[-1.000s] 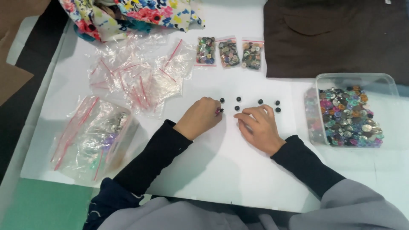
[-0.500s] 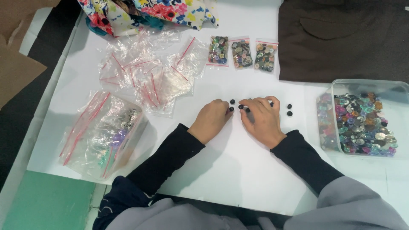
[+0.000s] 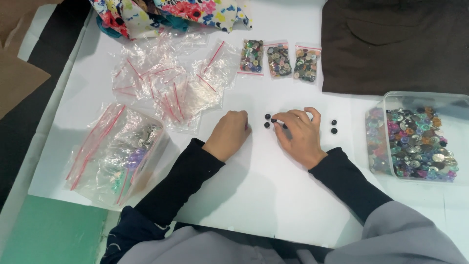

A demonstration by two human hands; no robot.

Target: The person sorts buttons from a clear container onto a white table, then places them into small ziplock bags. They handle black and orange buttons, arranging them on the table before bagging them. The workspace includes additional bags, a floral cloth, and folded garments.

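Several small black buttons lie on the white table (image 3: 254,195): a pair (image 3: 266,121) between my hands and another pair (image 3: 334,126) right of my right hand. My left hand (image 3: 229,133) rests on the table with fingers curled in, just left of the first pair; whether anything is inside it is hidden. My right hand (image 3: 299,134) lies palm down with fingers spread, its fingertips on black buttons in the middle of the row and covering some. Both arms wear black sleeves.
A clear plastic tub (image 3: 391,100) of mixed coloured buttons stands at the right. Three small zip bags of buttons (image 3: 279,60) lie at the back. Empty zip bags (image 3: 166,88) and a larger bag (image 3: 117,151) are at the left. Brown cloth (image 3: 391,44) and flowered cloth (image 3: 166,12) lie behind.
My right hand has slid left along the row of black buttons and now covers its middle. My left hand has stayed curled beside the row's left end.
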